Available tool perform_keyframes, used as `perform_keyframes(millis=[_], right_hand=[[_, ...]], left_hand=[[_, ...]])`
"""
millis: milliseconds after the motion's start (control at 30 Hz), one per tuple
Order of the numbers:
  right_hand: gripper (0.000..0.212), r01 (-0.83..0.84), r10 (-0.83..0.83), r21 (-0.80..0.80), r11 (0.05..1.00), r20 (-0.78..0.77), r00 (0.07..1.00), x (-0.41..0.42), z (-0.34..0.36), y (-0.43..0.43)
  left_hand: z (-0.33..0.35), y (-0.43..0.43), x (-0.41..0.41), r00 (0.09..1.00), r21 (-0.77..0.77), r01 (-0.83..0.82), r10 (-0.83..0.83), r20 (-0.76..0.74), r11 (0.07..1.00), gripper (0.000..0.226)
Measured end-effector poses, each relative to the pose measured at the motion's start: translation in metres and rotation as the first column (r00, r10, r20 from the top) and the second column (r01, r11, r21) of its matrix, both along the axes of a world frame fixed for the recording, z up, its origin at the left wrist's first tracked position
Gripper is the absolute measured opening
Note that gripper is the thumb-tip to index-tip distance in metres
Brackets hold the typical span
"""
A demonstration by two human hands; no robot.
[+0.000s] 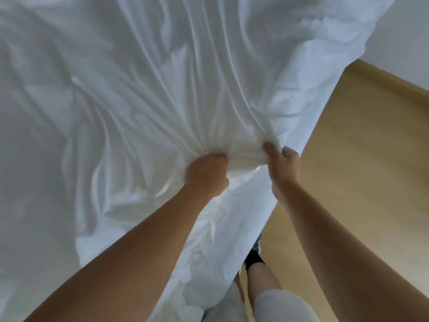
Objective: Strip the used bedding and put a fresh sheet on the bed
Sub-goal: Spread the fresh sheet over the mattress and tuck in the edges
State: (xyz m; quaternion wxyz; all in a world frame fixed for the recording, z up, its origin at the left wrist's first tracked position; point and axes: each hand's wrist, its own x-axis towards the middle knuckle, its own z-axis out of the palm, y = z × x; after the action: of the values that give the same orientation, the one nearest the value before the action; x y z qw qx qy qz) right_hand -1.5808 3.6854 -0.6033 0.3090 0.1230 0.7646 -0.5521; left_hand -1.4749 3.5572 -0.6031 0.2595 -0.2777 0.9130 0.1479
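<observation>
both hands, left (207,173) and right (282,162), have a bunched grip on the white sheet (144,94) at the bed edge, looks like stripping; next needs a firm pull toward the floor (362,163)

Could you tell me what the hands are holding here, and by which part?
Both the left hand and the right hand grip the white sheet, each on a gathered bunch of fabric near the bed's side edge.

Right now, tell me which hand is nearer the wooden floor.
Right. The right hand grips the white sheet at its edge, directly beside the wooden floor; the left hand grips it further in, away from the floor.
</observation>
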Motion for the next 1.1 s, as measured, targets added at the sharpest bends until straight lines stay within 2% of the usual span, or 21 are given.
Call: perform_keyframes(millis=[67, 133, 167, 233, 300, 367, 400, 433, 467, 533, 567, 600, 667, 733, 800, 833, 900, 967, 1000, 1067, 1100], right_hand=[[0.033, 0.282, -0.171, -0.291, 0.914, 0.353, 0.92, -0.022, -0.005, -0.006], [0.073, 0.496, -0.214, -0.343, 0.797, 0.609, 0.764, -0.047, -0.006, -0.013], [0.08, 0.485, -0.15, -0.389, 0.783, 0.638, 0.756, -0.058, -0.006, -0.017], [0.07, 0.354, -0.016, -0.463, 0.813, 0.59, 0.807, -0.071, -0.002, -0.029], [0.055, 0.242, -0.04, -0.361, 0.901, 0.485, 0.874, -0.082, -0.002, -0.042], [0.039, 0.159, -0.157, -0.011, 0.987, 0.123, 0.98, -0.089, -0.008, -0.042], [0.035, 0.084, -0.076, 0.174, 0.981, -0.052, 0.996, -0.089, -0.009, -0.037], [0.036, -0.013, 0.057, 0.31, 0.951, -0.135, 0.989, -0.089, -0.012, -0.031], [0.037, -0.112, 0.177, 0.397, 0.911, -0.13, 0.976, -0.089, -0.017, -0.025], [0.04, -0.278, 0.324, 0.468, 0.839, -0.021, 0.946, -0.094, -0.031, -0.015], [0.041, -0.341, 0.372, 0.476, 0.811, 0.032, 0.928, -0.097, -0.035, -0.014], [0.04, -0.391, 0.404, 0.468, 0.793, 0.077, 0.911, -0.102, -0.038, -0.013], [0.039, -0.436, 0.416, 0.403, 0.804, 0.142, 0.898, -0.113, -0.041, -0.013], [0.056, -0.304, 0.282, 0.219, 0.927, 0.127, 0.951, -0.131, -0.039, -0.012], [0.076, -0.033, 0.034, 0.059, 0.998, -0.016, 0.999, -0.174, -0.032, -0.01], [0.084, 0.107, -0.106, 0.014, 0.994, -0.061, 0.993, -0.206, -0.029, -0.012], [0.103, 0.353, -0.352, -0.03, 0.935, 0.022, 0.936, -0.285, -0.023, -0.024], [0.111, 0.488, -0.478, -0.005, 0.873, 0.194, 0.857, -0.361, -0.017, -0.04], [0.103, 0.493, -0.479, 0.004, 0.87, 0.245, 0.843, -0.39, -0.019, -0.048], [0.071, 0.339, -0.336, 0.034, 0.94, 0.257, 0.906, -0.429, -0.032, -0.057], [0.057, 0.23, -0.241, 0.073, 0.97, 0.235, 0.942, -0.443, -0.038, -0.06]], left_hand=[[0.001, -0.004, 0.003, 0.995, 0.233, -0.1, 0.092, 0.046, 0.967, 0.036], [0.004, -0.009, 0.013, 0.981, 0.392, -0.184, 0.143, 0.133, 0.901, 0.035], [0.006, -0.008, 0.019, 0.977, 0.422, -0.194, 0.135, 0.165, 0.885, 0.034], [0.011, -0.004, 0.024, 0.976, 0.426, -0.16, 0.076, 0.206, 0.891, 0.038], [0.017, 0.002, 0.017, 0.962, 0.423, -0.077, -0.044, 0.27, 0.903, 0.04], [0.026, 0.005, -0.004, 0.94, 0.409, 0.005, -0.144, 0.31, 0.912, 0.023], [0.033, 0.004, -0.018, 0.952, 0.39, 0.033, -0.147, 0.267, 0.92, 0.012], [0.04, 0.0, -0.033, 0.981, 0.362, 0.047, -0.112, 0.16, 0.931, 0.015], [0.046, -0.005, -0.051, 0.999, 0.309, 0.042, -0.048, 0.014, 0.95, 0.025], [0.049, -0.016, -0.082, 0.954, 0.142, -0.012, 0.054, -0.295, 0.99, 0.056], [0.046, -0.018, -0.093, 0.942, 0.109, -0.033, 0.068, -0.33, 0.993, 0.068], [0.04, -0.019, -0.103, 0.964, 0.131, -0.03, 0.063, -0.26, 0.991, 0.073], [0.018, -0.013, -0.114, 1.0, 0.205, 0.024, -0.019, -0.025, 0.978, 0.062], [-0.007, -0.007, -0.121, 0.995, 0.251, 0.033, -0.054, 0.079, 0.967, 0.053], [-0.017, -0.012, -0.137, 0.986, 0.309, 0.025, -0.074, 0.149, 0.951, 0.047], [-0.016, -0.018, -0.149, 0.973, 0.354, 0.039, -0.116, 0.198, 0.934, 0.04], [-0.011, -0.035, -0.18, 0.949, 0.426, 0.019, -0.151, 0.277, 0.904, 0.016], [-0.002, -0.056, -0.225, 0.985, 0.358, -0.018, -0.044, 0.164, 0.934, 0.016], [0.004, -0.067, -0.254, 0.999, 0.263, -0.048, 0.049, 0.006, 0.964, 0.016], [0.013, -0.088, -0.318, 0.919, 0.01, -0.109, 0.105, -0.38, 0.994, 0.013], [0.015, -0.1, -0.352, 0.87, -0.101, -0.13, 0.064, -0.488, 0.986, 0.028]])
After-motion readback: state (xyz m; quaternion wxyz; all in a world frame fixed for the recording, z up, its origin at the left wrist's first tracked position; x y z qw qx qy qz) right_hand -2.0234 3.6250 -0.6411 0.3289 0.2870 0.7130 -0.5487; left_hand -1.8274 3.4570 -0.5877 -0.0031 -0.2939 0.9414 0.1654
